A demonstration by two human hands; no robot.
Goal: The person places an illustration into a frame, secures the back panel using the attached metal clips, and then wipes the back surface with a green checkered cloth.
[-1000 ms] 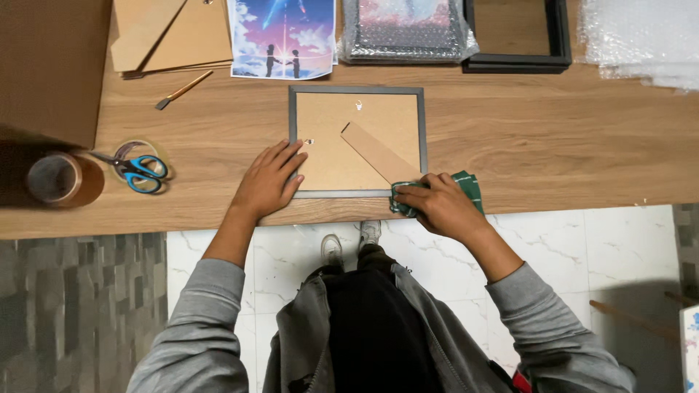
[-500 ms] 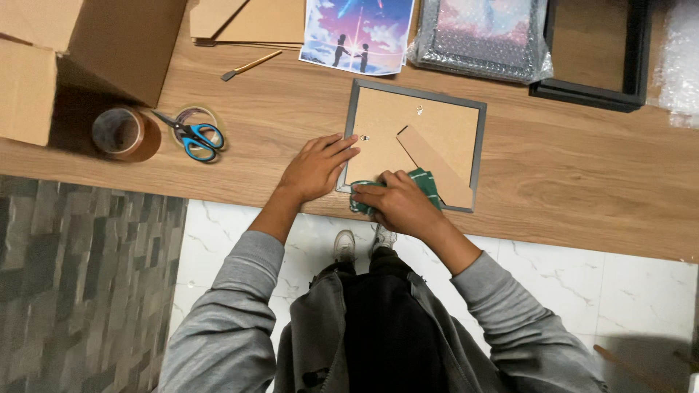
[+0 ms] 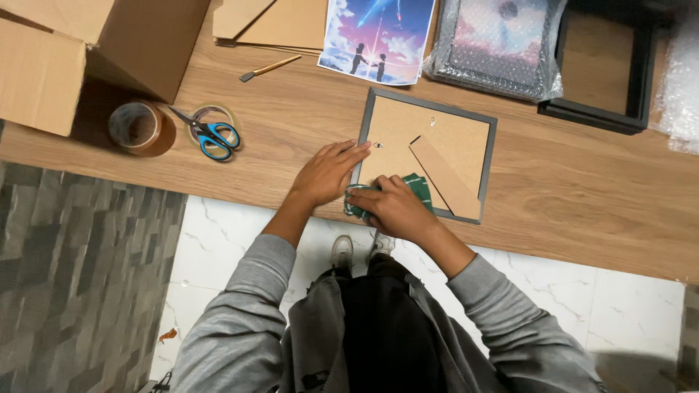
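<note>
Frame [image 3: 426, 156], grey-edged and lying face down with its brown backing board and fold-out stand up, sits on the wooden table [image 3: 582, 196] near the front edge. The left hand [image 3: 328, 173] lies flat and open on the frame's left rim, fingers stretched toward a small turn clip, pinning it without gripping anything. The right hand [image 3: 397, 207] is curled around a green cloth [image 3: 416, 185], pressing it against the lower left corner of the backing.

By the look of it, the step in hand is wiping the back and edge of the frame while the other hand steadies it. A further pass would call for firm downward pressure from the left hand so the frame does not slide toward the table edge, and for the cloth to steer round the stand.

Well apart to the left lie scissors [image 3: 211, 135] and a tape roll [image 3: 138, 127] beside a cardboard box [image 3: 65, 51]. Beyond the frame are a print [image 3: 378, 36], a bubble-wrapped picture [image 3: 502, 44], and a black frame [image 3: 604, 65].
</note>
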